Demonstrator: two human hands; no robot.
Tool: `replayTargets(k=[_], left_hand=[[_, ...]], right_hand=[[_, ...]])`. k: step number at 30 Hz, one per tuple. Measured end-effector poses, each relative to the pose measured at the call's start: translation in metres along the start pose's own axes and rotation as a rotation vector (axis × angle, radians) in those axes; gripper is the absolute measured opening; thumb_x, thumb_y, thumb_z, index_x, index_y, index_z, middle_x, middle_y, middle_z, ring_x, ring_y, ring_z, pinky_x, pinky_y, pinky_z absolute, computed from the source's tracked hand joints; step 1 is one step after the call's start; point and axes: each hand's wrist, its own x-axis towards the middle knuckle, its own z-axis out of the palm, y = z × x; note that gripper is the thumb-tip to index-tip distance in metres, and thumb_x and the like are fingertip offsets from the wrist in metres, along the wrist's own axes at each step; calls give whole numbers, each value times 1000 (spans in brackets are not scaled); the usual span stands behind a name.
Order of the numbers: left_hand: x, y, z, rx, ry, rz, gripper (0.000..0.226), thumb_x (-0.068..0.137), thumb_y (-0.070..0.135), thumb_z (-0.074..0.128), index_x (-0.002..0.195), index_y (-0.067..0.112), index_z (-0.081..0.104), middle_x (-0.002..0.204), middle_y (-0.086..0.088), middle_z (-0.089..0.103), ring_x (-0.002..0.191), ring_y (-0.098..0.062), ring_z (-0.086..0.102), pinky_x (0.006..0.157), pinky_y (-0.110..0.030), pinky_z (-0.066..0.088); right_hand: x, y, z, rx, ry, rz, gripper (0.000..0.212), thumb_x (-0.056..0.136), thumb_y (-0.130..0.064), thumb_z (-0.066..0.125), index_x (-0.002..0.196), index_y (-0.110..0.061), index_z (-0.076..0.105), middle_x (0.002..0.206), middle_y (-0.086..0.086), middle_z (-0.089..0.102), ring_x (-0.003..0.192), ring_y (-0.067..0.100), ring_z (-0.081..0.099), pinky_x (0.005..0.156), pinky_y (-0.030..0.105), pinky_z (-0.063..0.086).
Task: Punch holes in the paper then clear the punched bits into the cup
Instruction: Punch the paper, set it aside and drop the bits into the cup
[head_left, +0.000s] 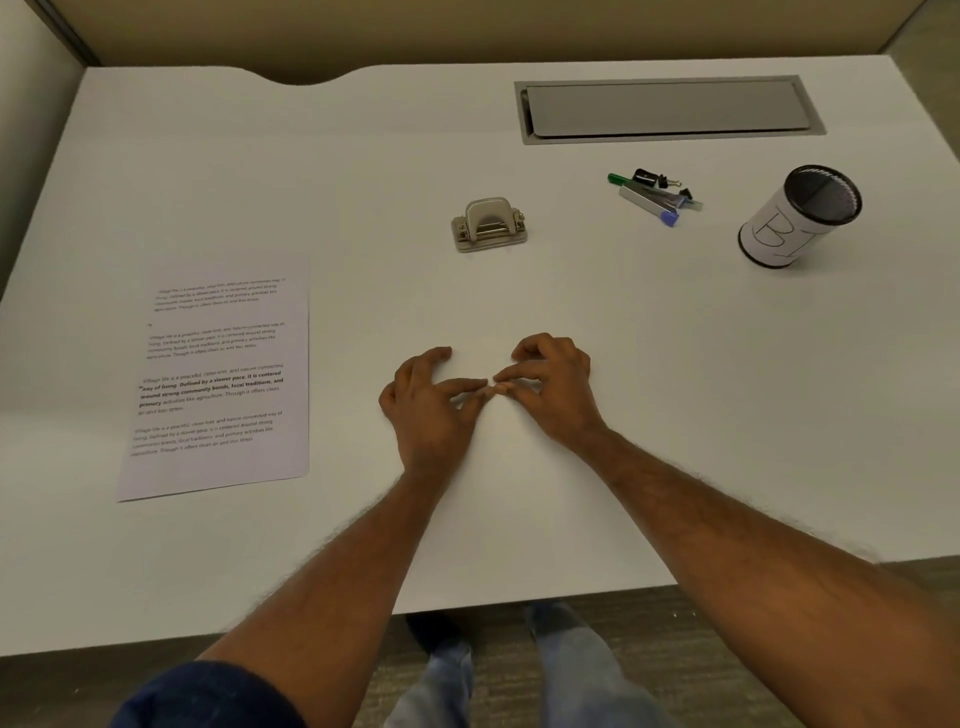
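A printed sheet of paper (218, 374) lies flat on the left of the white desk (727, 389). A small metal hole punch (488, 226) stands at the middle back, apart from both hands. The black mesh cup (795, 218), wrapped in a white label, stands at the right back. My left hand (426, 405) and my right hand (556, 384) rest on the desk in the middle, fingers spread and bent. Their index fingertips meet on the surface. Any punched bits under the fingertips are too small to see.
A loose pile of stationery (654, 195), with a green pen, binder clips and a stapler-like bar, lies between punch and cup. A grey cable hatch (665, 109) is set into the back right. The desk's front edge runs under my forearms.
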Motion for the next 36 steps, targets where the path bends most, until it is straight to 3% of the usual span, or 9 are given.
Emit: replayTargets(k=[5,10,19,23,26,28,30,32,36], left_hand=[[0,5,1,22,11,-9,18,84,50,67,84,35,77,133,13,54,128,-14,41,100,-30,17],[3,11,0,86,-26,59,16,89,38,65,85,28,77,133,6,54,129,-19,44,99,-38,26],[9,14,7,190,-118,144,19,95,23,55,87,15,71,123,-3,52,122,-21,40,95,-34,22],[18,11,3,138,-152,119,18,96,23,54,90,14,69,114,0,51,111,-18,43,90,-31,22],[29,20,-6,-103,-150,-9,15,97,21,54,91,14,66,104,6,51,97,-9,45,86,-32,33],[38,32,-12,-294,-123,-92,14,98,22,55,87,15,61,100,2,55,92,-11,52,81,-23,43],[46,47,-17,-391,-117,-155,15,98,25,55,86,17,59,99,0,58,93,-14,56,75,-14,40],[53,62,-17,-419,-155,-171,16,98,27,55,90,16,62,100,-1,62,95,-13,57,78,-18,38],[66,102,-12,-436,-262,-113,22,99,28,54,93,11,66,99,-4,67,94,-15,59,75,-18,38]], right_hand=[[1,0,4,-73,-6,-17,11,86,-40,65,87,-34,74,97,-13,57,101,13,48,92,35,28],[6,-3,9,-198,-76,-28,14,91,-30,58,91,-27,71,98,-8,55,101,18,46,91,32,20],[10,-10,13,-318,-155,12,22,96,-21,43,95,-24,65,103,-2,52,100,22,44,89,35,25],[12,-9,0,-165,-158,113,19,95,-17,47,92,-22,65,106,1,55,102,24,46,90,37,28],[14,-10,-20,55,-129,214,15,96,-20,50,89,-19,64,104,2,58,103,23,49,94,40,33],[17,-13,-34,195,-111,276,15,96,-22,52,84,-19,61,99,0,57,101,22,53,94,41,39],[20,-14,-48,324,-92,320,14,97,-21,53,86,-17,61,97,-1,57,96,18,55,89,36,42],[22,-14,-62,411,-81,353,13,97,-19,53,94,-11,63,97,1,58,93,14,53,85,28,41],[30,-9,-94,473,-55,379,19,98,-18,53,96,-3,64,88,3,59,82,12,51,81,29,42]])
